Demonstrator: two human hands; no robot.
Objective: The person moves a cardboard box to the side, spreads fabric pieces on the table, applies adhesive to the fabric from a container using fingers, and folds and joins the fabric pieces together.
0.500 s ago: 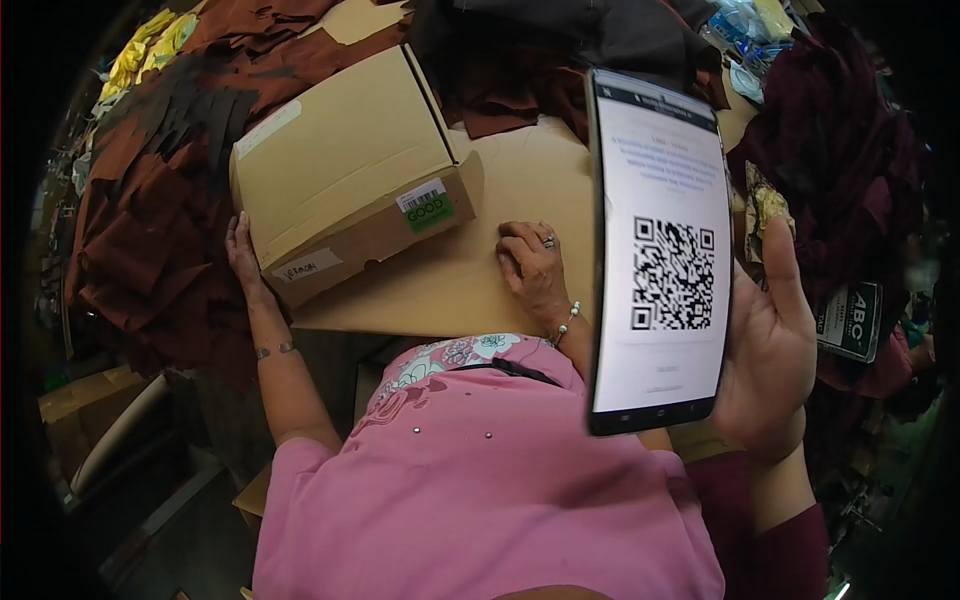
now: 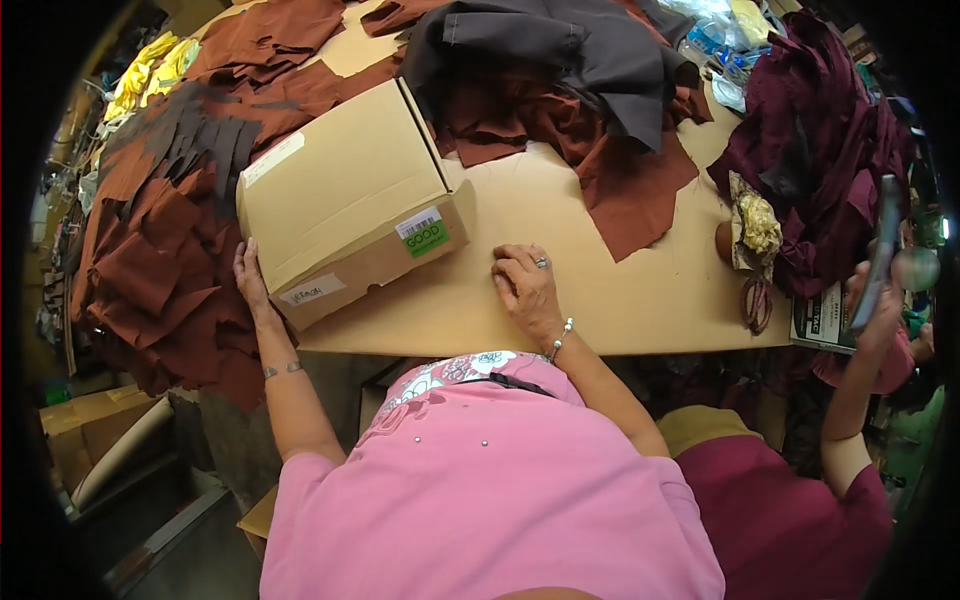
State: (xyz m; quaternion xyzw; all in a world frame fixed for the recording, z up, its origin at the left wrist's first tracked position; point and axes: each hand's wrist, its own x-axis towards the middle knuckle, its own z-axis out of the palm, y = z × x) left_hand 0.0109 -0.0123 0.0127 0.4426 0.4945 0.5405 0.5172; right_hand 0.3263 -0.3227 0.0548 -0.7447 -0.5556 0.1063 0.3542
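Note:
My left hand (image 2: 250, 272) lies against the left side of a closed cardboard box (image 2: 345, 185), its fingers stretched out and flat. The box stands at an angle on the table, with a white handwritten label and a green "GOOD" sticker on its near side. To the right of the box, apart from it, my right hand (image 2: 528, 290) rests on the tabletop with its fingers curled in. Nothing shows in that hand, which wears a ring and a beaded bracelet.
Rust-brown fabric pieces (image 2: 165, 250) are heaped left of the box. Dark grey cloth (image 2: 540, 60) lies at the back, and maroon cloth (image 2: 815, 130) at the right. Beside me, another person's hand (image 2: 880, 315) holds a phone (image 2: 878, 255). The table's edge (image 2: 600, 352) runs close in front of me.
The other person's hand has drawn the phone, with its QR code screen, away from in front of me to the far right. Both my hands and the box stay in place.

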